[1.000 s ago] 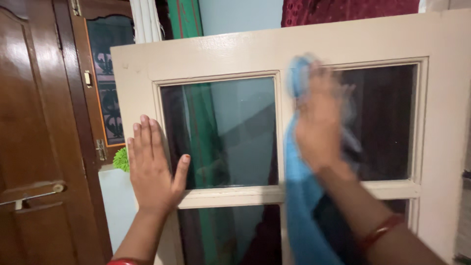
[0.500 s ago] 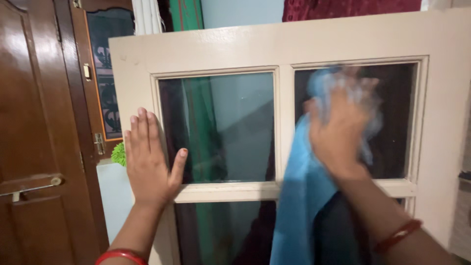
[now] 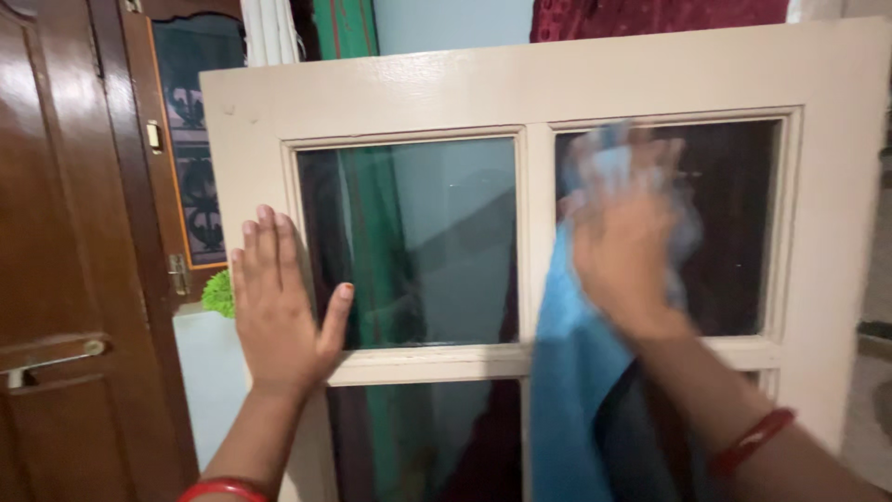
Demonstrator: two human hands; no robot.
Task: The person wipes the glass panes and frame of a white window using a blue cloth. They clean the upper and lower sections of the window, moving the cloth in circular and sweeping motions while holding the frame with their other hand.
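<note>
A cream wooden window frame with glass panes stands upright in front of me. My left hand lies flat and open against its left stile beside the upper left pane. My right hand, blurred with motion, presses a blue cloth against the upper right pane. The cloth hangs down over the middle rail and the lower pane. Red bangles sit on both wrists.
A dark brown wooden door with a metal handle stands at the left. Behind the frame are a green curtain, a maroon cloth, a pale blue wall and a small green object.
My right hand with the blue cloth has swept across the upper right pane, from its left edge rightward and back. My left hand has stayed flat on the frame.
</note>
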